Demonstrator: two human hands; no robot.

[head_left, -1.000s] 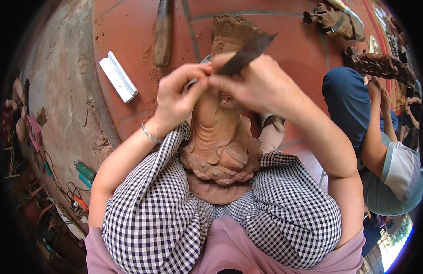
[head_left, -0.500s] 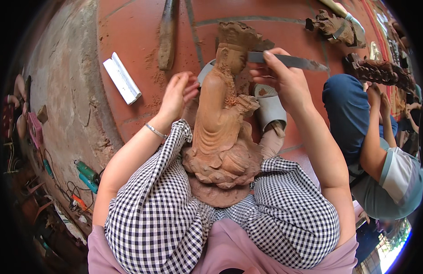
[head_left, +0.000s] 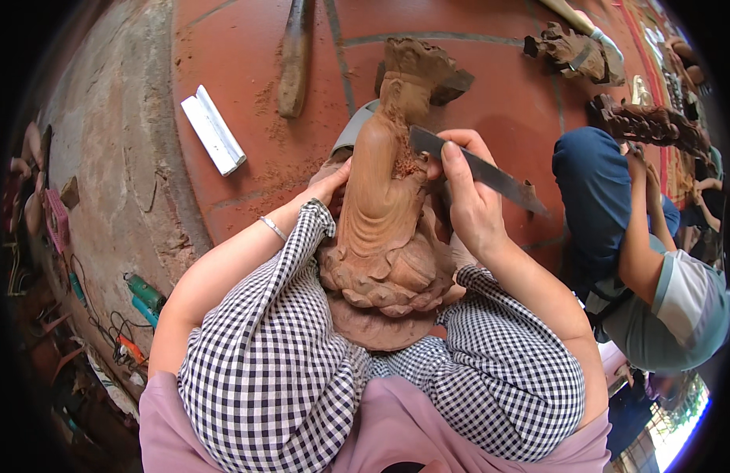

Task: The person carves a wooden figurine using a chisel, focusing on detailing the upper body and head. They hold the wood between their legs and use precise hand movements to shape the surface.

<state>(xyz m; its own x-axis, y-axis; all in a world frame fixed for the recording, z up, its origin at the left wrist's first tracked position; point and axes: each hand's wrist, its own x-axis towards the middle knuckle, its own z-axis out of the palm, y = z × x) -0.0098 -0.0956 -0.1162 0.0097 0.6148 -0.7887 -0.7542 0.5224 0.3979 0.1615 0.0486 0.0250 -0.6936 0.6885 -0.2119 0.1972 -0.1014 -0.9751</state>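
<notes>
A carved wooden statue (head_left: 366,205) of a seated figure on a lotus base stands between my knees, its head pointing away from me. My left hand (head_left: 331,188) lies against the statue's left side, with its fingertips hidden behind the wood. In my right hand (head_left: 473,193) is a flat, dark metal scraper blade (head_left: 503,181), pinched between thumb and fingers. The blade's near tip is at the statue's chest, by the neck; whether it touches cannot be told. Reddish wood shavings (head_left: 408,165) cling to the front of the chest.
On the tiled floor (head_left: 231,47) lie a white angular block (head_left: 213,130) and a wooden club-like tool (head_left: 295,67). Carved wood pieces (head_left: 577,55) lie at the far right. A co-worker's bent knee (head_left: 589,189) is close on my right. Corded power tools (head_left: 146,293) lie at left.
My left hand has come from the air onto the statue's side. My right hand has brought the scraper down from beside the face to the chest, tilting it.
</notes>
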